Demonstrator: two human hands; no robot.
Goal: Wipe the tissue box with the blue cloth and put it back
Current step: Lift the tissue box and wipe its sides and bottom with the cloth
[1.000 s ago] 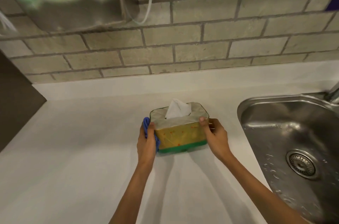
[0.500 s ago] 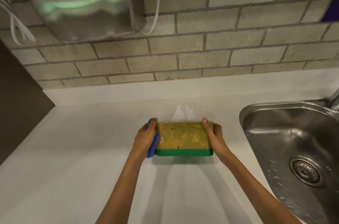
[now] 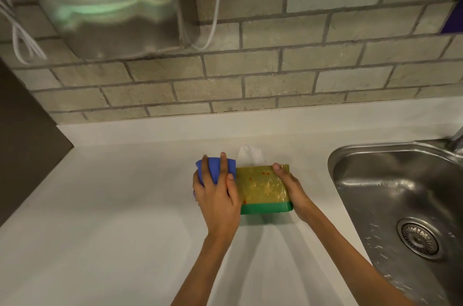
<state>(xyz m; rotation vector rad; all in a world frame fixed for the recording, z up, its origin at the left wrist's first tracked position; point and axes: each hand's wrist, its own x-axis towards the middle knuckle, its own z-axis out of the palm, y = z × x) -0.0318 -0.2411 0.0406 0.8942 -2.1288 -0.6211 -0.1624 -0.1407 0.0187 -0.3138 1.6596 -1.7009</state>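
Note:
The tissue box (image 3: 263, 186), yellow with red specks and a green band, is held tipped over the white counter, its long side facing me. A white tissue (image 3: 249, 154) sticks out behind its far edge. My left hand (image 3: 216, 195) presses the blue cloth (image 3: 216, 168) flat against the box's left part, fingers spread over the cloth. My right hand (image 3: 292, 188) grips the box's right end, thumb on the facing side.
A steel sink (image 3: 400, 195) with a drain lies to the right, its tap at the right edge. Behind runs a brick wall with a metal hand dryer (image 3: 110, 10) and white cables. A dark panel stands at the left.
The box has been tipped so its long side faces me. My left hand has moved with the cloth from the box's left end onto the facing side.

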